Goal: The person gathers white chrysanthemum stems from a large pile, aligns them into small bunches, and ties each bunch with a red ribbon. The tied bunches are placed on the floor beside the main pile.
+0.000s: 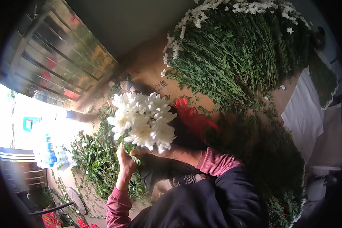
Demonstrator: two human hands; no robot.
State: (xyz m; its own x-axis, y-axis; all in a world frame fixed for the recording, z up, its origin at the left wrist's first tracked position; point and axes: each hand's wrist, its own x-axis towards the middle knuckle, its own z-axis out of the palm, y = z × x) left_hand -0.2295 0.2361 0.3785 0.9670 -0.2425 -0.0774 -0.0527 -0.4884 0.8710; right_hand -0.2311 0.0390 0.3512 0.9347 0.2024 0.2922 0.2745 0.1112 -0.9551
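In front of my lap I hold up a bunch of white chrysanthemums [144, 122], its large blooms tilted up toward the camera. My left hand [126, 160] closes around the leafy stems just below the flower heads. From the other side my right hand [156, 153] grips the same stems, its fingers partly hidden beneath the petals. Green leaves poke out between the two hands. Beyond my right forearm lies a bundle of red strips [193, 117], perhaps ribbon, over a dark surface. The lower ends of the stems are out of sight.
A big heap of white chrysanthemums with long green stems [233, 54] covers the upper right. Loose cut greenery [99, 159] lies at left, near packed plastic bottles [55, 154]. A white sheet [303, 105] is at right. A barred metal panel [65, 48] stands upper left.
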